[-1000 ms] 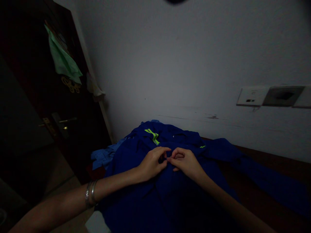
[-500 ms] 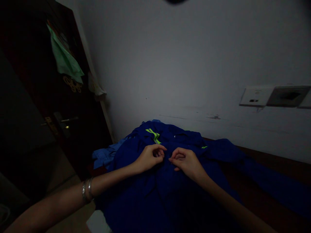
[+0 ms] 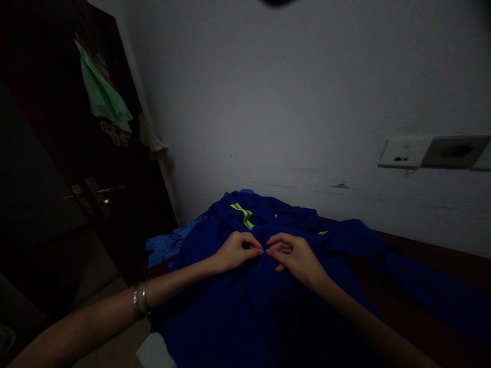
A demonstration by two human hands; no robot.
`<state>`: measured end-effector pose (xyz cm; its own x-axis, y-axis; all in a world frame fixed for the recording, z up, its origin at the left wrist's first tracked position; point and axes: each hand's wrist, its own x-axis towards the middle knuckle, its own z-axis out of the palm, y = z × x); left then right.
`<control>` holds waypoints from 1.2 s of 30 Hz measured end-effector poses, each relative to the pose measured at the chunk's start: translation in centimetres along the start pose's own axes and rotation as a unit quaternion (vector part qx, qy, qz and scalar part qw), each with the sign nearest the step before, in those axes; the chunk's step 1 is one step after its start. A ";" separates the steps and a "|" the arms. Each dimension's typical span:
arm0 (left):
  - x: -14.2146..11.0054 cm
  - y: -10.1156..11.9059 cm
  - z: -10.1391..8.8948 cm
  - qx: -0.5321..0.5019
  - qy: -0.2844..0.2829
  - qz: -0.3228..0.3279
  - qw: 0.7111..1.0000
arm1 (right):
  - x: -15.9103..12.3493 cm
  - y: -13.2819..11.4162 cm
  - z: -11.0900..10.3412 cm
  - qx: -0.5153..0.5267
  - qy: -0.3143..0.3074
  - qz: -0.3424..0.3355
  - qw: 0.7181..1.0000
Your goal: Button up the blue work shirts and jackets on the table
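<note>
Fingers (image 3: 284, 238) nearly together at blue garment (image 3: 261, 301)

Two hands (image 3: 240, 251), two bracelets (image 3: 144, 295) and one door (image 3: 130, 220) show.

Dim light leaves the wall (image 3: 276, 102) grey, the door (image 3: 134, 220) nearly black.

Left, a dark door (image 3: 134, 225) with metal handle (image 3: 112, 189) and hanging green cloth (image 3: 104, 94); right, white socket plate (image 3: 404, 152) on a scuffed, pale wall (image 3: 276, 102).
</note>
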<state>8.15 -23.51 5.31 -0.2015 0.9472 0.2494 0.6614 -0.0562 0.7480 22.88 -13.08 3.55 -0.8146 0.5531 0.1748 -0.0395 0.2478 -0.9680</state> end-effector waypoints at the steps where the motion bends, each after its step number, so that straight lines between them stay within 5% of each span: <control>1: 0.0 0.1 0.0 0.005 0.003 0.003 1.000 | 0.0 0.0 -0.1 -0.014 -0.003 -0.008 1.000; 9: 0.1 0.7 0.2 0.041 0.024 0.037 0.998 | -0.4 -0.9 -0.7 -0.258 -0.005 -0.155 0.954; 17: 0.1 1.4 -0.1 0.044 0.038 0.045 0.997 | -0.5 -0.9 -1.1 -0.214 -0.008 -0.139 0.967; 27: 0.3 2.0 -0.2 -0.046 0.034 -0.020 0.998 | -1.1 -2.4 -1.2 -0.239 0.023 -0.166 0.957; 36: 1.4 0.2 -2.0 -0.157 0.141 -0.066 0.975 | -0.6 -0.7 -3.2 -0.172 0.047 -0.101 0.979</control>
<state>6.60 -22.81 7.06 -0.4895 0.8307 0.2650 0.3709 -0.0767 0.9255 25.24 -11.07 4.68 -0.7534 0.5315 0.3872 0.0159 0.6034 -0.7973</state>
